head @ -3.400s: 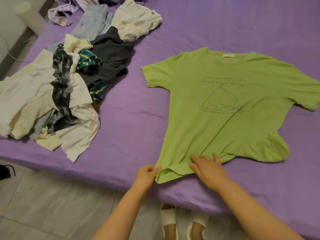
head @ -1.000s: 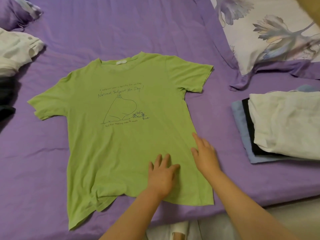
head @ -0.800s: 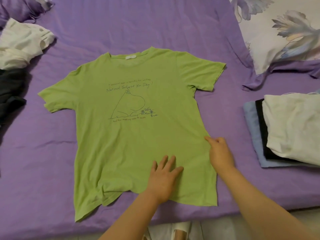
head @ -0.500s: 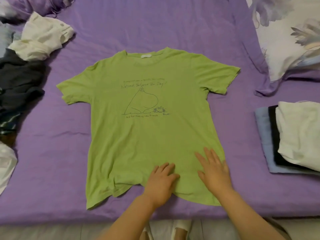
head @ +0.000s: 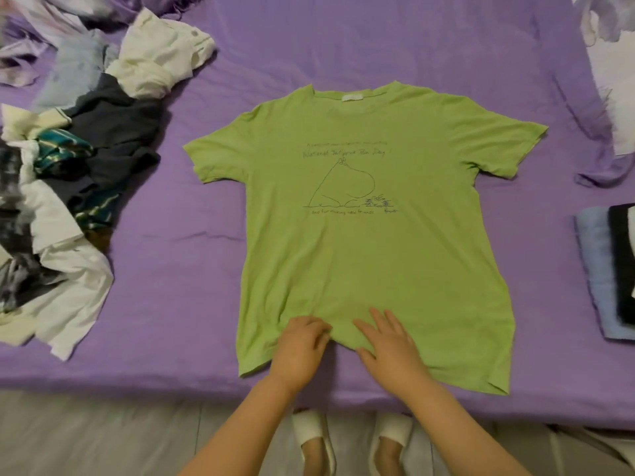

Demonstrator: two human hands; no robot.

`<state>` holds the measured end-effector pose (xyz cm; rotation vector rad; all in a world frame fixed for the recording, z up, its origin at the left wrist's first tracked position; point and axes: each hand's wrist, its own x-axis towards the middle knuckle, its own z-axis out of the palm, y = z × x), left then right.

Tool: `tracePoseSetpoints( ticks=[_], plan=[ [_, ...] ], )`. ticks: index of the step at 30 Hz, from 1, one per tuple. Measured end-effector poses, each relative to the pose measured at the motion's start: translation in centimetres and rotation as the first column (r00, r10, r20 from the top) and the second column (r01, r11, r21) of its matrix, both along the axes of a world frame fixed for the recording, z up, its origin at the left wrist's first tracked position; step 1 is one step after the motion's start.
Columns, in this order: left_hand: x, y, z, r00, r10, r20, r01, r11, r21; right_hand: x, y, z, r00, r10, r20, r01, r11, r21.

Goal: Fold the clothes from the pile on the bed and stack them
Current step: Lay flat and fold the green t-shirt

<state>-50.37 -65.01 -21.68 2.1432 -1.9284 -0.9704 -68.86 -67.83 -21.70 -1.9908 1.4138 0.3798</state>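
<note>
Left hand: the left hand (head: 298, 345) lay on the bottom hem of the green T-shirt (head: 371, 255), its fingers (head: 318, 326) curled and bunching the cloth.
Right hand: the right hand (head: 390, 341) lay just beside it, flat on the hem, fingers straight and spread, grasping nothing.
T-shirt: it was spread face up in the middle of the purple bed (head: 178, 276), collar far from the hands.
Left of T-shirt: an unfolded pile of clothes (head: 65, 187), apart from the sleeve.
Right of T-shirt: a folded stack (head: 608, 269) at the frame edge.
Below T-shirt: white slippers (head: 314, 438) on the floor.
</note>
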Motion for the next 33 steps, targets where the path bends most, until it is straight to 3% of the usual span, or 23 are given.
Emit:
tracePoseSetpoints(
  ticks=[2,4,7,9,10,12,15,19,22,24,26,28,33],
  plan=[
    [1.3,0.7,0.3,0.98,0.166,0.11,-0.159,0.985,-0.071,2.1,0.4,-0.2,0.998,0.055,0.007,-0.055,0.998,0.013],
    [2.8,1.3,0.3,0.887,0.421,0.189,-0.407,0.907,-0.107,3.4,1.0,-0.8,0.997,0.067,-0.041,-0.066,0.997,0.032],
    [5.0,1.3,0.6,0.618,0.779,0.103,-0.785,0.605,0.134,3.7,1.7,-1.4,0.996,0.053,-0.076,-0.052,0.998,0.02],
    [5.9,1.1,0.7,0.412,0.909,-0.062,-0.855,0.409,0.319,3.5,1.8,-1.5,0.996,0.051,-0.075,-0.05,0.999,0.012],
    [6.1,1.1,0.8,0.329,0.932,-0.151,-0.832,0.362,0.42,3.4,1.8,-1.4,0.996,0.055,-0.075,-0.055,0.998,0.005],
    [6.4,1.4,1.2,0.27,0.93,-0.252,-0.729,0.368,0.578,3.2,1.6,-0.9,0.996,0.059,-0.063,-0.06,0.998,-0.011],
    [7.1,2.2,2.5,0.298,0.892,-0.34,-0.682,0.449,0.577,3.3,1.4,0.0,0.999,0.045,0.006,-0.044,0.995,-0.09],
    [8.1,2.9,4.0,0.11,0.805,-0.582,-0.673,0.492,0.552,4.2,1.5,1.0,0.986,0.11,0.128,-0.093,0.987,-0.132],
    [7.8,3.0,4.4,0.216,0.77,-0.601,-0.693,0.554,0.461,4.9,1.8,1.2,0.976,0.174,0.129,-0.161,0.982,-0.103],
    [7.5,2.9,4.6,0.215,0.77,-0.601,-0.664,0.567,0.488,4.9,1.9,1.0,0.976,0.183,0.118,-0.175,0.982,-0.076],
    [7.5,3.0,4.7,0.123,0.803,-0.583,-0.571,0.537,0.621,4.8,2.0,0.9,0.974,0.214,0.076,-0.207,0.975,-0.085],
    [7.6,3.1,5.0,0.104,0.847,-0.521,-0.505,0.497,0.706,4.6,2.1,0.6,0.974,0.222,0.037,-0.217,0.969,-0.118],
    [9.0,3.6,4.2,0.012,0.915,-0.403,-0.632,0.319,0.706,3.3,2.0,0.2,0.981,0.191,0.042,-0.188,0.98,-0.068]
  ],
)
